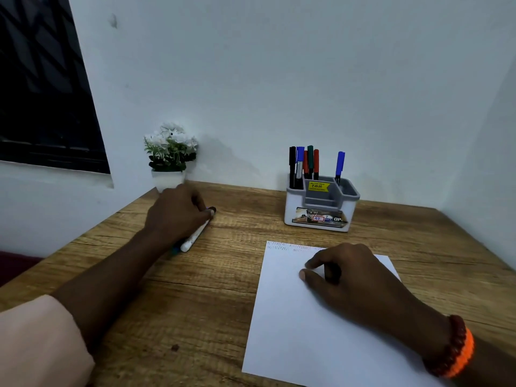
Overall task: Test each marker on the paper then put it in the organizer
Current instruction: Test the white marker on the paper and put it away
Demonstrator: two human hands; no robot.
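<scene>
~6 markers (304,163) already in organizer (321,208) beyond R hand (343,275), which rests loose on scribbled paper (307,331); L hand (178,210) grips remaining white marker (194,237) on bench (223,275), another maybe underneath.

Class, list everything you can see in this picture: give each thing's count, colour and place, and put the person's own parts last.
Table: one, brown wood grain, under everything.
Paper: one white sheet, front right, faint scribbles along its top edge.
Organizer: one, white and grey, back right of the table.
Markers in organizer: six upright; black, blue, two red and green at its left, one blue at its right.
Markers on table: at least two lying at the left, one white-bodied, partly hidden.
Plant: one, white flowers, white pot, back left by the wall.
Window: one, dark, upper left.
Bracelets: orange and dark red, right wrist.
Left hand: on the table markers.
Right hand: resting on the paper.
</scene>
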